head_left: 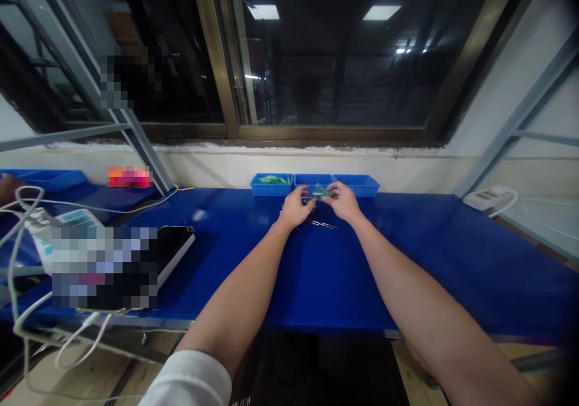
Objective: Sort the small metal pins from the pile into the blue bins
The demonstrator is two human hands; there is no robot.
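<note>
My right hand [344, 202] pinches a small clear and green plastic bag [321, 192] between thumb and fingers, just above the blue table. Close on its left, my left hand [295, 208] is curled, thumb towards the bag. Dark thin pieces show around its fingers; whether they are held or lie behind is not clear. Several thin metal rods [322, 224] lie loose on the table below the hands.
Behind the hands stand three joined blue bins, the left bin [257, 184] holding green packets [274, 180]. A phone-like device [174, 249] with white cables lies to the left. A white power strip [488, 197] sits at the right, and a window [362, 62] fills the back.
</note>
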